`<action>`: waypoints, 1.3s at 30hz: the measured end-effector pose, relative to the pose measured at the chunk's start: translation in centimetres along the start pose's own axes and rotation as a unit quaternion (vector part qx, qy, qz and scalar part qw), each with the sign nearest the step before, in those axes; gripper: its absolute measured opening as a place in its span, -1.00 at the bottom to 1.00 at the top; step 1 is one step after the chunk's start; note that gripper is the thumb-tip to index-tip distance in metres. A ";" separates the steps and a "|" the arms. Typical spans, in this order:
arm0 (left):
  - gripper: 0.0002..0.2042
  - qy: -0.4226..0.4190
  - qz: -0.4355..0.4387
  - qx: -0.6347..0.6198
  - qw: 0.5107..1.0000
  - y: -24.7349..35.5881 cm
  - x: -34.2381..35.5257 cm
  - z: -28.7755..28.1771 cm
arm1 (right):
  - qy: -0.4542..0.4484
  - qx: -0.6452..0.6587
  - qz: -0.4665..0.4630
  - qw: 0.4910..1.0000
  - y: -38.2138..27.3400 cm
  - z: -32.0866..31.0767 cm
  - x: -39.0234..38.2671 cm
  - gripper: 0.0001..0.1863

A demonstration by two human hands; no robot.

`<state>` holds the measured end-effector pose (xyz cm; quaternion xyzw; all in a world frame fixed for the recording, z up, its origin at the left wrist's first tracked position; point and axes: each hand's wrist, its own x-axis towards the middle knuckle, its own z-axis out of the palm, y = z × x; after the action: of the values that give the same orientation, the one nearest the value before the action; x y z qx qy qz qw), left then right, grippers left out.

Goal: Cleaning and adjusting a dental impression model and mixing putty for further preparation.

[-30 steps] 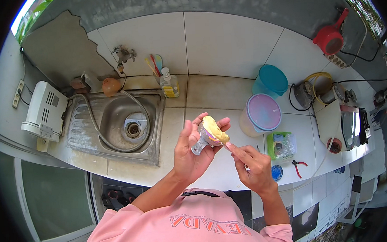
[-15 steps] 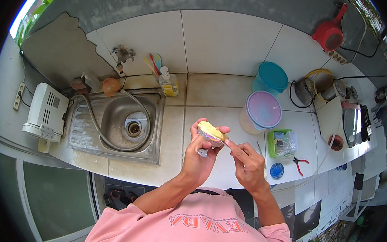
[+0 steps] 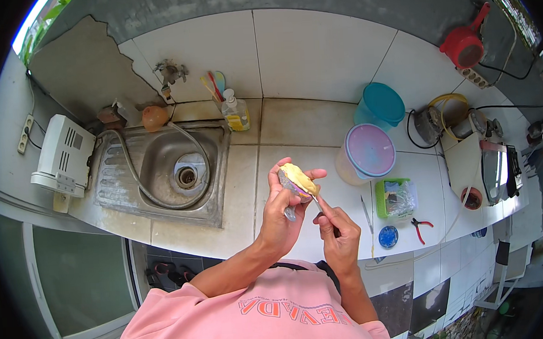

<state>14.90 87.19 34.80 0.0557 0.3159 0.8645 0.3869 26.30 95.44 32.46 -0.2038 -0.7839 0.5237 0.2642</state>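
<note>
My left hand (image 3: 285, 215) holds a small grey object topped with a yellow lump (image 3: 297, 177) above the white tiled counter (image 3: 241, 190). My right hand (image 3: 337, 234) grips a thin dark-handled tool (image 3: 324, 213) whose tip touches the underside of the yellow lump. Both hands are close together in front of my pink shirt.
A steel sink (image 3: 172, 169) with a hose lies to the left, a white box unit (image 3: 62, 154) beyond it. A soap bottle (image 3: 236, 112), two lidded tubs (image 3: 370, 151), a green box (image 3: 394, 198), red pliers (image 3: 421, 227), a blue lid (image 3: 388, 237) and cables lie around.
Both hands have drifted slightly lower and closer together. The tool tip stays against the yellow lump, which now tilts a bit more toward the right.
</note>
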 end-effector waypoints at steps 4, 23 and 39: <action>-0.56 -0.017 0.014 -0.029 0.999 -0.1 0.1 -1.2 | -0.025 -0.093 -0.112 0.989 -0.8 -2.8 0.4 -0.64; -0.57 0.098 0.041 0.063 0.992 -0.2 1.0 0.1 | -0.036 -0.172 -0.230 0.957 -1.4 -0.1 1.7 -0.45; -0.53 0.141 0.013 0.070 0.987 -1.0 1.5 0.0 | -0.011 -0.048 -0.132 0.990 -0.8 0.5 0.7 -0.56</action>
<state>14.51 88.80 33.96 -0.0362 0.4263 0.8445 0.3222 25.46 95.19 33.22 -0.1051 -0.8309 0.4486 0.3120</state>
